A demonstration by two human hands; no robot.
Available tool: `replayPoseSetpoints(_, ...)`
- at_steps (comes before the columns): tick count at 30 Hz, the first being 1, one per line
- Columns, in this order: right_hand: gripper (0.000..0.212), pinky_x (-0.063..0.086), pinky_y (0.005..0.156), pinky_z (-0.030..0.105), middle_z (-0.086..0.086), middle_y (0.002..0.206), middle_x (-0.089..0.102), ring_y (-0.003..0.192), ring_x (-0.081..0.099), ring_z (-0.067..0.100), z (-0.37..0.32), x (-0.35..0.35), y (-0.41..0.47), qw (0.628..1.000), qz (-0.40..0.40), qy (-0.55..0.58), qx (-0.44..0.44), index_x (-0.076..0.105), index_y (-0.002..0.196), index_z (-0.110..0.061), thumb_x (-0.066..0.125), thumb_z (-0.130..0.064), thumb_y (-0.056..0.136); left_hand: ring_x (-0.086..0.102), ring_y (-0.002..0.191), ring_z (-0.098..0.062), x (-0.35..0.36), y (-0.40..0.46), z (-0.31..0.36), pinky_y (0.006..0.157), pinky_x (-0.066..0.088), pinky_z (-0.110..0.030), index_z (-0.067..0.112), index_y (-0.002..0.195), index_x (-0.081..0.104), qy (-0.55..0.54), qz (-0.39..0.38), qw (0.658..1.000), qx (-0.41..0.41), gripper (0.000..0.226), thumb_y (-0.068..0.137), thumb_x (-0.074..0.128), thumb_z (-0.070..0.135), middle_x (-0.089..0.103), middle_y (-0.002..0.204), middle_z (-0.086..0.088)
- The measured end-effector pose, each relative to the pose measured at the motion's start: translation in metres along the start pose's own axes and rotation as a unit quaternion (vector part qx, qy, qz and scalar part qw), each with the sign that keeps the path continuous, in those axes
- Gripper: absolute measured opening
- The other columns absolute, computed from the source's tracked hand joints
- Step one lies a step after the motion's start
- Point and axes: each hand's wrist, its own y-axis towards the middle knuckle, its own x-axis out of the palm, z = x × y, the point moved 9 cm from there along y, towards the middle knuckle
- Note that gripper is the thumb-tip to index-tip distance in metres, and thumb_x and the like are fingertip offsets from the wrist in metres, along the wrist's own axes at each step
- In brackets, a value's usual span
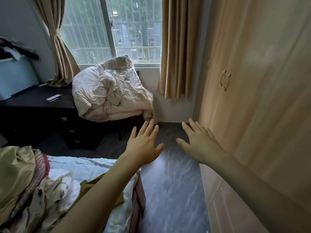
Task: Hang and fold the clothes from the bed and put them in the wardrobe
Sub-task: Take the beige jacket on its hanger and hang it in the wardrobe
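Both arms reach forward over the strip of grey floor [176,190] that runs between the bed [94,167] at 8 o'clock and the wardrobe [262,115] at 3 o'clock. The left hand [144,145] hangs palm down past the bed's foot corner, fingers spread, its grip apart and empty. The right hand [200,145] is just beside the wardrobe front, fingers also spread, grip apart, holding nothing; whether it touches the door I cannot tell. The wardrobe doors are closed, their handles [224,79] up at 2 o'clock. The clothes [25,182] lie heaped on the bed at 8 o'clock, olive, woven pink and pale pieces tangled together, well apart from both hands. The floor strip is open all the way to the wall under the window [111,29]. At 11 o'clock a crumpled quilt [109,91] is piled on a chair, next to a dark surface [33,101] carrying a small pale object. Curtains [176,47] hang at either side of the window
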Motion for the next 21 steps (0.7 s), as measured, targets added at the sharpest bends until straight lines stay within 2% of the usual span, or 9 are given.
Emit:
replayPoseSetpoints(8,0.07,0.007,0.12,0.046,-0.002,0.163,0.0,0.149,0.001,0.019,0.006,-0.011,0.155,1.0,0.011,0.01,0.015,0.007,0.154,-0.03,0.034,-0.059,0.096,-0.02,0.148,-0.014,-0.019,0.145,-0.054,0.119,-0.009,-0.044,0.022,0.156,-0.002,-0.001,0.032,0.999,0.005,0.075,0.098,0.028,0.059,-0.019,0.162,0.002)
replayPoseSetpoints(21,0.071,0.008,0.12,0.046,0.0,0.163,-0.001,0.149,0.001,0.02,0.062,0.019,0.305,0.999,-0.02,0.015,0.042,0.006,0.155,-0.028,0.033,-0.058,0.097,-0.021,0.147,-0.014,0.006,0.311,-0.075,0.12,-0.008,-0.045,0.024,0.157,-0.002,-0.008,-0.019,0.999,0.024,0.073,0.099,0.028,0.058,-0.02,0.162,0.003)
